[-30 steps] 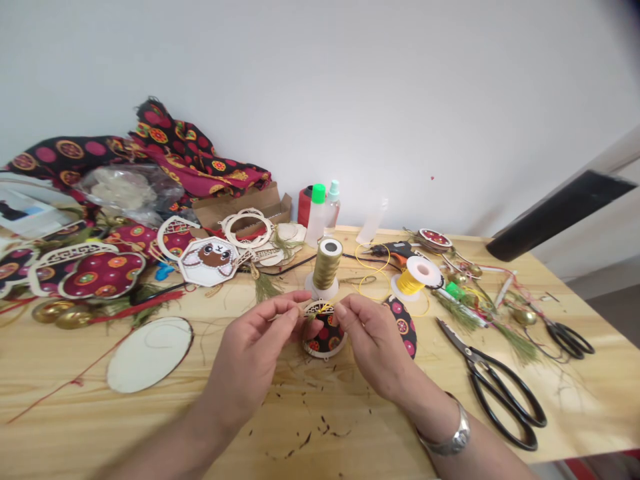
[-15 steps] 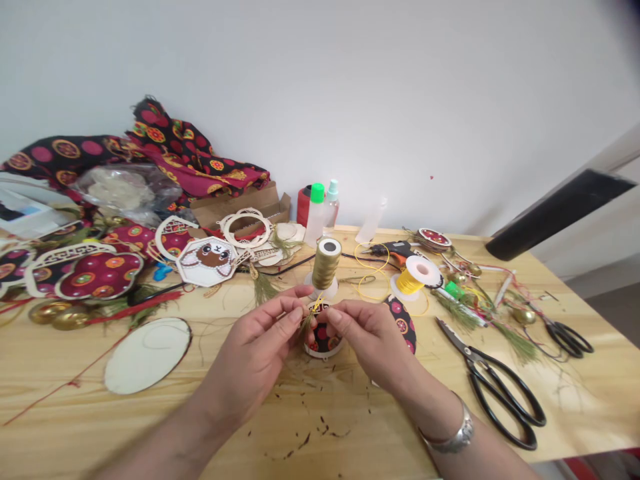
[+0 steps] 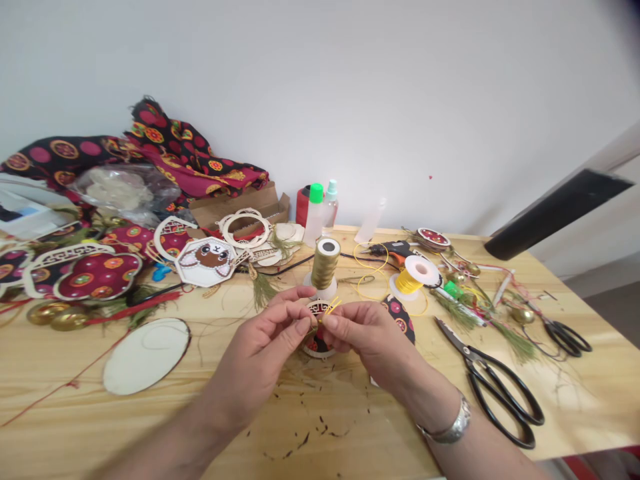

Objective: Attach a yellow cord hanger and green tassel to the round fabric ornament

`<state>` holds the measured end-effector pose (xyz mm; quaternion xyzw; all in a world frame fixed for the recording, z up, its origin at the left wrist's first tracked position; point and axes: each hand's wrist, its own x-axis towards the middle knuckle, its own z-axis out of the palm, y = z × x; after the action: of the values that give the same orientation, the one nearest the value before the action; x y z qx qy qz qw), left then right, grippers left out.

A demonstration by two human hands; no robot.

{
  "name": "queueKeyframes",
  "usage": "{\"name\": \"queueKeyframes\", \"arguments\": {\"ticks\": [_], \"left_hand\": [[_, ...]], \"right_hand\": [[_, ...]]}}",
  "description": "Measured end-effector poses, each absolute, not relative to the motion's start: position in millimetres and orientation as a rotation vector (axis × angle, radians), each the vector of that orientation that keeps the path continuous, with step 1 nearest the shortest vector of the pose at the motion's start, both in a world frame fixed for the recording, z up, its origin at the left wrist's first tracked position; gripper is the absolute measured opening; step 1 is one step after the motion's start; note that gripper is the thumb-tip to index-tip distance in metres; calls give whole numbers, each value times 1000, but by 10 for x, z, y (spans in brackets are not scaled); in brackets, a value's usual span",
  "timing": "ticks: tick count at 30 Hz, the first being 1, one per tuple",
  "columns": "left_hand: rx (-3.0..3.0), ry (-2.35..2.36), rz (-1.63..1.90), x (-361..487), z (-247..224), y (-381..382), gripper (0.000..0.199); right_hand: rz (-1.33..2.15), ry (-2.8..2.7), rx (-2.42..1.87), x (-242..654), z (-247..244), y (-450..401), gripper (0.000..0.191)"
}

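Observation:
Thumb and fingers of my left hand (image 3: 275,340) pinch olive-green thread near the middle of the view. Close beside it, my right hand (image 3: 365,333) is closed in a pinch on a yellow cord (image 3: 332,305), whose short ends stick up above the fingertips. Beneath both hands lies a round ornament (image 3: 320,345) with a pale lattice top and dark patterned fabric, partly hidden by my fingers. Just behind stands a cone of olive-green thread (image 3: 325,267). A spool of yellow cord (image 3: 415,275) sits to the right, with loose cord trailing from it.
Large black-handled scissors (image 3: 493,387) lie at right, with smaller scissors (image 3: 567,337) beyond. A pale oval disc (image 3: 146,357) is at left. Patterned fabric (image 3: 195,147), a sheep-face ornament (image 3: 207,261), a glue gun (image 3: 393,250) and bottles (image 3: 314,220) stand or lie toward the wall.
The yellow cord ends have shifted right, from beside my left fingertips to my right fingertips, and now point up and right. My hands stay close together.

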<state>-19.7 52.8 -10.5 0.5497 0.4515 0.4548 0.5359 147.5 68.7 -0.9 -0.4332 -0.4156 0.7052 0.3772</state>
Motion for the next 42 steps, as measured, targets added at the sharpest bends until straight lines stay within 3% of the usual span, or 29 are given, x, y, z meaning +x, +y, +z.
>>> {"name": "queueKeyframes", "arguments": {"ticks": [23,29,32,34,42], "left_hand": [[993,838,981,-191,-20,523,22],[939,978,1369,-202,-65,547,38],[920,1113,1529,-174,-69,541,17],[1007,1140,1396,-157,-56,514,6],[1339,1066,824,-164,1,487,26]], "right_hand": [[1621,-1105,-1198,1473,-44,680,30],[1587,-1098,-1192,1490,-51,701,23],[1570,-1191,-1188,1493,-53,697,19],[1554,-1267,-1156,1492,-48,685,15],[1482,-1451,-1052,1486,-8,639,13]]}}
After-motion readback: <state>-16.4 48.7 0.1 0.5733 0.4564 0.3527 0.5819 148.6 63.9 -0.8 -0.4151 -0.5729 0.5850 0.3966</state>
